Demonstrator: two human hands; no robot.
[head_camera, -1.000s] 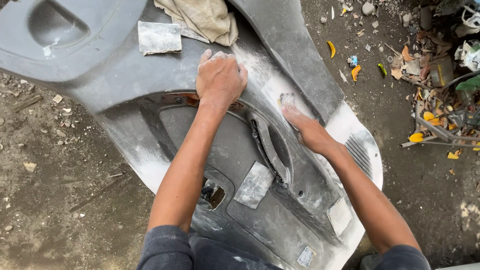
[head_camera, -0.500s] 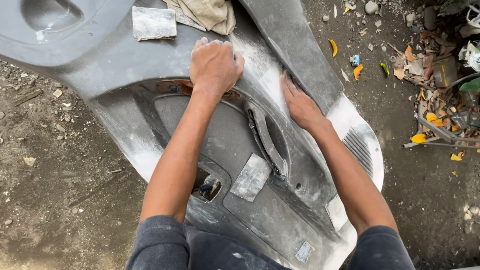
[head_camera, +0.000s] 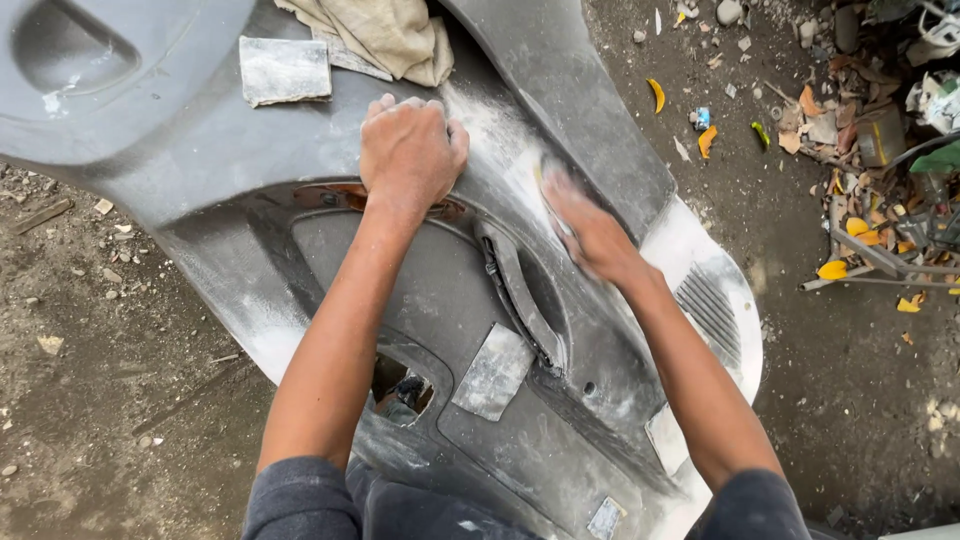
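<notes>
Bracing grey plastic panel w/ left hand, curled into loose fist, pressing down so panel won't shift. Right hand flat on whitish dusty patch near panel's right edge, blurred; can't tell if I'm holding abrasive. Spare sanding sheet + beige rag parked on panel top, within reach.

Bare dirt ground carries a big grey plastic panel; on the right, scattered yellow scraps, pebbles and junk litter the soil
</notes>
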